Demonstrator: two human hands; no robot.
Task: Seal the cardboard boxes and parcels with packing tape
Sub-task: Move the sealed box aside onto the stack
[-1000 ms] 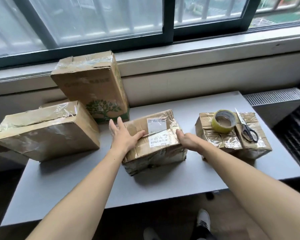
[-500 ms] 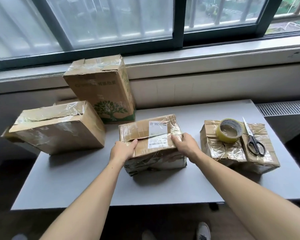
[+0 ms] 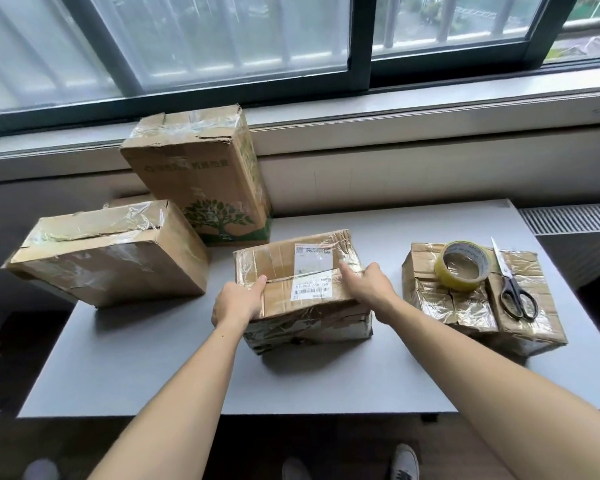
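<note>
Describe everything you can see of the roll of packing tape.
The roll of packing tape is a yellowish translucent ring wound on a core with printed lettering inside. It lies flat, hole upward, on top of the taped box at the table's right, just left of the black-handled scissors.

The middle box (image 3: 284, 268) rests on the grey table (image 3: 153, 368) with its top flaps closed. A white label (image 3: 312, 252) spans the flap seam. The left hand (image 3: 236, 301) grips its left edge, thumb on top. The right hand (image 3: 371, 289) grips its right edge, thumb along the seam. Right of the middle box, a taped box (image 3: 465, 310) carries a tape roll (image 3: 453, 284) and scissors (image 3: 513, 289). Left of it lies a flat box (image 3: 111, 265). Behind it to the left, a tall box (image 3: 194, 174) stands upright.
</note>
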